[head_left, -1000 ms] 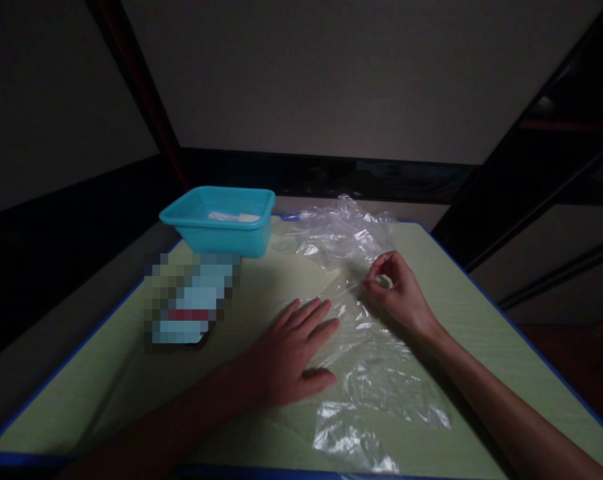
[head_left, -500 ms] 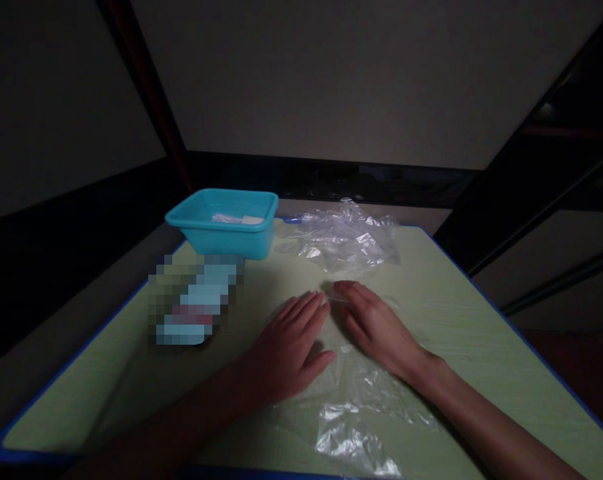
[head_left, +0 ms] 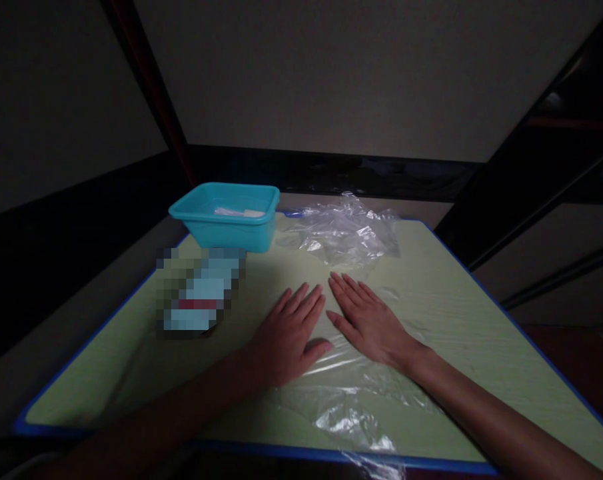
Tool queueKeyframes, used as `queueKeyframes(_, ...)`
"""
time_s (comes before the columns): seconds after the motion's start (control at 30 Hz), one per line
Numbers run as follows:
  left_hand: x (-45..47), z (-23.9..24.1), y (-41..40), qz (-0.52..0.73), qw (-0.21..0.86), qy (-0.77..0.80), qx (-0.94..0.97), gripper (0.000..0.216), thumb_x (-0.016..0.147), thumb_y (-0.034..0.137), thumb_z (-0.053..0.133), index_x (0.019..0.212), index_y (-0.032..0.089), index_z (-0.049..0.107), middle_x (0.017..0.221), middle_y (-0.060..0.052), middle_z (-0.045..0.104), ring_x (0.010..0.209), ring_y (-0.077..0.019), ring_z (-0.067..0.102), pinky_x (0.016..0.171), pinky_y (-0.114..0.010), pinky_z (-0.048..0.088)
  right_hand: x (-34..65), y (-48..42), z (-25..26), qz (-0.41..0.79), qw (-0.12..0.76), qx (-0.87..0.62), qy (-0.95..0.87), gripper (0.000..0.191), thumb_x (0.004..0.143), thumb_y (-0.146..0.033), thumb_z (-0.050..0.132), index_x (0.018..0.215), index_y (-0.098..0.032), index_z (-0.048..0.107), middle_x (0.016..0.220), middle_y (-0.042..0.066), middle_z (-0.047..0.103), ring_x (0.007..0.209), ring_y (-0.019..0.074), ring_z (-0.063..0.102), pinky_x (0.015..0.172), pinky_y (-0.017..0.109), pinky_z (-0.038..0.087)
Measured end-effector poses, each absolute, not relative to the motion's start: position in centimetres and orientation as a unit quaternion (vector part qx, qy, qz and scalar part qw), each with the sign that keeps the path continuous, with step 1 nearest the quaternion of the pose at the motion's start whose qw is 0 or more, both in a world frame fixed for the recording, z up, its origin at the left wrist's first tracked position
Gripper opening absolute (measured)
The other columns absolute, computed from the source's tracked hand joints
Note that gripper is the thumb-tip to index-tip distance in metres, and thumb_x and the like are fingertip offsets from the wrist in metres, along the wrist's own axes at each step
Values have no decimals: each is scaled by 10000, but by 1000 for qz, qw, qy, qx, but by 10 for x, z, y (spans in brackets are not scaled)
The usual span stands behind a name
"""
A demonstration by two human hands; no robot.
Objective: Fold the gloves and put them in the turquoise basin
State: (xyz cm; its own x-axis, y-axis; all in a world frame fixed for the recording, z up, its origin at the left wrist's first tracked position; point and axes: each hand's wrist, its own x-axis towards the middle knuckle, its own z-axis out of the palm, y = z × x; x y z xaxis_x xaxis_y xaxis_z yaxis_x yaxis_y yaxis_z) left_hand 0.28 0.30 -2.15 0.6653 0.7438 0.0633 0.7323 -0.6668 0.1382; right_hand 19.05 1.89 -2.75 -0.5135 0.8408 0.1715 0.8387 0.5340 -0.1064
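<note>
A clear plastic bag (head_left: 351, 393) lies spread on the table, its near end hanging over the front edge. My left hand (head_left: 288, 337) rests flat on its left side, palm down, fingers stretched forward. Just right of it, my right hand (head_left: 371, 320) also presses flat on the plastic, with the thumb out to the side. Neither hand grips anything. Beyond my fingertips sits a crumpled heap of clear plastic (head_left: 348, 233); whether it is one piece or several I cannot tell.
A turquoise basin (head_left: 226, 230) stands at the back left, with something white and clear inside. In front of it lies a pale blue item (head_left: 204, 287), blurred by pixels. The light green table (head_left: 461, 320) has a blue rim, and a wall rises behind it.
My right hand has flattened, its curled fingers now stretched out on the plastic. The plastic between my hands looks smoother. My left hand stays flat, and the view has shifted slightly.
</note>
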Motion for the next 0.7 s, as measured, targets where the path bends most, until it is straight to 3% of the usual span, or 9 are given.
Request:
queueKeyframes(0.27,0,-18,4,46,47,416,907,629,906,474,387,1383,71,311,1489,-131,222,1368,-337,163,1074,-546,194,208,34,-23,-14,58,-534,-843,606,933,-408,271,1390,-11,307,1455,157,267,1346,279,234,1080,467,255)
queueKeyframes(0.7,1,-19,3,44,26,423,905,648,906,499,383,1391,78,302,1491,-115,218,1370,-329,154,1086,-528,204,227,45,-24,-11,37,-576,-817,657,931,-485,171,1415,-51,268,1471,123,234,1356,260,192,1082,459,241)
